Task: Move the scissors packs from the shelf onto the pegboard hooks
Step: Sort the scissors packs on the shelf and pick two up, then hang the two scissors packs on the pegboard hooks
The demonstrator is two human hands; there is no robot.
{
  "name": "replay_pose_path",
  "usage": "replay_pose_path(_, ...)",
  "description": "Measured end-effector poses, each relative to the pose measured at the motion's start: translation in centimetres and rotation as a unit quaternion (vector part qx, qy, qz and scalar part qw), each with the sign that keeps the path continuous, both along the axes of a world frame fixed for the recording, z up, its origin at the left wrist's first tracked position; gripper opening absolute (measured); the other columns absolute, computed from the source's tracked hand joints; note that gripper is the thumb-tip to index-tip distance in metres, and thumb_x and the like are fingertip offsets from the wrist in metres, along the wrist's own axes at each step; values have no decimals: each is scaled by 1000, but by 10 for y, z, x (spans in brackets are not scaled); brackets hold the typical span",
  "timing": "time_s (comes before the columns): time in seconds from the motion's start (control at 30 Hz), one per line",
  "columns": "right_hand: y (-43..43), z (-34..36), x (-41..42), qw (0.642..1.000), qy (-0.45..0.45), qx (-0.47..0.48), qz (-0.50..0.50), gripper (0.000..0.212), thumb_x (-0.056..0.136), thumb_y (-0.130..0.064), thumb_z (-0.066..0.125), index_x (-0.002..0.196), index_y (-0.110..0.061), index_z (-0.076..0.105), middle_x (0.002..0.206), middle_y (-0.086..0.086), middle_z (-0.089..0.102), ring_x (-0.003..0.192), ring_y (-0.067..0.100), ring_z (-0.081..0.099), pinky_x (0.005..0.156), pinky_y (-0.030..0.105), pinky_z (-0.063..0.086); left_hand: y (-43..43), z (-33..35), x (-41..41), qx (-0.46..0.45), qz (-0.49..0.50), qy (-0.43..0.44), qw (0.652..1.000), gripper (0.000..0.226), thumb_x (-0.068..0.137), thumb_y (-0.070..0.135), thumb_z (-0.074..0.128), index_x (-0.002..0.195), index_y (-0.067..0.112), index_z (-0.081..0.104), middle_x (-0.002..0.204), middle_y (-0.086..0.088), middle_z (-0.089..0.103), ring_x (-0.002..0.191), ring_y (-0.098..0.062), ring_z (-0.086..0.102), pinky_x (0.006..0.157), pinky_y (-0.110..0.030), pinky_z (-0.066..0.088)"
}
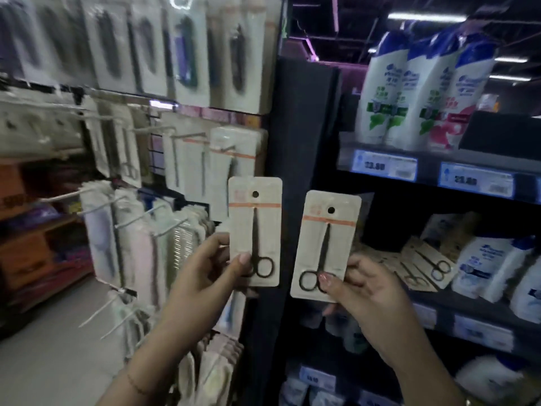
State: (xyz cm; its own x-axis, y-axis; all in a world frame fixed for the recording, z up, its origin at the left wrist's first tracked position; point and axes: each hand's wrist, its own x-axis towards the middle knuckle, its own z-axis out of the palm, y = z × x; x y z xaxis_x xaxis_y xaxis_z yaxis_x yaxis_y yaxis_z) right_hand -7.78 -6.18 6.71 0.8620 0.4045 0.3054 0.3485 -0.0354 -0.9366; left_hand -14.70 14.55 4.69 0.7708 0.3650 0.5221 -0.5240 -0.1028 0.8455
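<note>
My left hand [205, 268] holds one scissors pack [254, 218] upright by its lower edge, just right of the pegboard hooks [187, 134]. My right hand [369, 285] grips a second scissors pack [323, 238], tilted slightly, in front of the dark shelf post. Each pack is a beige card with a hang hole, an orange stripe and black scissors. More scissors packs [421, 263] lie flat on the shelf [439, 306] at the right. A hook [227, 148] above my left hand carries similar packs.
White shampoo bottles [421, 89] stand on the upper right shelf above price tags [385, 165]. More bottles [491, 265] sit beside the loose packs. Carded goods fill the pegboard at left, with several bare hooks [96, 206] sticking out.
</note>
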Motion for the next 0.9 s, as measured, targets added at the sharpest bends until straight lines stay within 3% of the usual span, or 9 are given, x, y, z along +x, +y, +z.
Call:
replay_pose_path(0.1, 56, 13, -19, 999, -23, 11, 29, 13, 72, -26, 68, 83, -22, 69, 85, 3, 78, 55, 24, 66, 60, 39, 55, 53, 14, -26, -15, 30, -8, 999, 17, 80, 14, 59, 94, 5, 61, 77, -22, 67, 67, -22, 65, 57, -31, 59)
replay_pose_path(0.17, 97, 18, -29, 998, -33, 25, 47, 11, 70, -23, 69, 80, -18, 69, 81, 7, 78, 53, 23, 65, 55, 33, 56, 95, 23, -42, 5, 48, -5, 999, 18, 79, 14, 58, 95, 5, 62, 83, -27, 66, 70, -24, 67, 57, -29, 59)
replay_pose_path(0.27, 163, 23, -43, 996, -41, 32, 69, 10, 73, -14, 70, 82, -9, 67, 78, 12, 77, 52, 25, 64, 50, 33, 56, 165, 34, -57, 22, 60, -1, 998, 15, 82, 8, 58, 95, 6, 64, 84, -21, 71, 67, -21, 70, 55, -28, 59)
replay_pose_path(0.33, 208, 23, -51, 995, -53, 31, 80, 11, 71, -20, 71, 80, -14, 67, 77, 9, 77, 52, 22, 63, 51, 35, 55, 212, 40, -63, 27, 71, 1, 997, 16, 85, 3, 57, 97, 8, 65, 87, -14, 74, 68, -19, 71, 54, -23, 58)
replay_pose_path(0.43, 266, 23, -55, 994, -79, 28, 66, 18, 81, -10, 68, 82, -28, 68, 79, 4, 77, 54, 21, 66, 54, 29, 55, 274, 47, -67, 22, 69, 6, 997, 17, 84, 8, 58, 99, 9, 65, 90, -20, 72, 76, -29, 70, 57, -23, 58)
replay_pose_path(0.53, 308, 28, -59, 995, -87, 27, 50, 6, 85, -13, 66, 88, -18, 64, 79, 14, 74, 57, 29, 69, 59, 45, 57, 319, 54, -64, 27, 46, 0, 999, 17, 84, 9, 58, 100, 10, 65, 90, -18, 74, 77, -27, 71, 58, -23, 58)
replay_pose_path(0.63, 333, 35, -64, 995, -98, 17, 21, 4, 87, -14, 64, 85, -17, 61, 73, 1, 74, 53, 28, 66, 61, 42, 58, 345, 62, -56, 30, 6, -2, 1000, 17, 83, 8, 57, 98, 10, 64, 80, -6, 76, 69, -16, 71, 56, -21, 57)
replay_pose_path(0.73, 347, 40, -69, 994, -105, 12, -14, 20, 87, -21, 64, 92, -4, 55, 83, 32, 63, 54, 33, 67, 64, 52, 57, 358, 64, -50, 21, -39, -4, 999, 17, 82, 13, 58, 97, 14, 66, 80, -6, 75, 68, -18, 69, 54, -24, 57)
replay_pose_path(0.9, 354, 40, -70, 995, -90, 22, -46, 21, 88, -20, 64, 95, -2, 56, 88, 35, 63, 63, 36, 68, 66, 59, 56, 363, 65, -42, 25, -83, -4, 996, 19, 85, 5, 56, 103, 4, 63, 79, -11, 71, 67, -15, 67, 53, -24, 58)
